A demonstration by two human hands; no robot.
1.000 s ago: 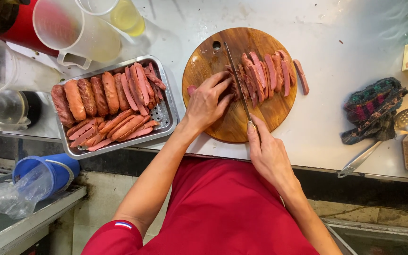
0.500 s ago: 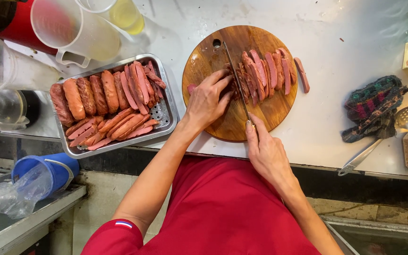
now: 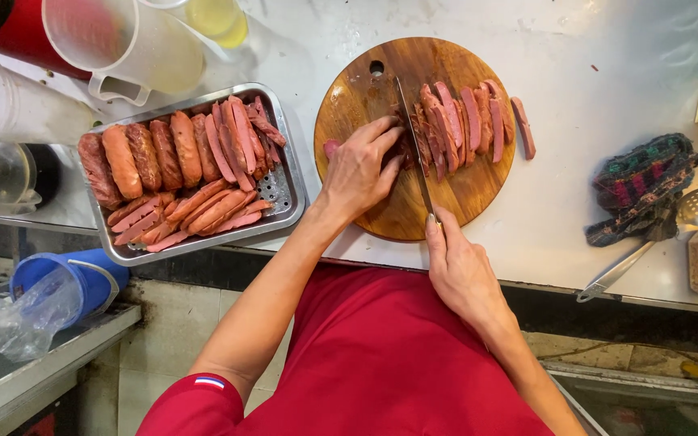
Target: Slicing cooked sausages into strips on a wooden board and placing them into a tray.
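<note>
White counter [image 3: 607, 73] carries a metal tray [image 3: 284, 198] of whole and sliced sausages at left and a round wooden board [image 3: 365, 89] at centre. A row of slices [image 3: 470, 121] lies on the board's right half. Left hand [image 3: 357, 173] presses curled fingers onto a sausage [image 3: 331, 148] near the board's centre. Right hand [image 3: 462, 270] grips a knife [image 3: 415, 145], blade down just beside the left fingertips.

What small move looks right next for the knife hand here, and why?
Probably press the knife down through the sausage under the left hand. The blade lies lengthwise along it, the right hand has the handle in its grip, and cut slices already lie beside it on the board.
</note>
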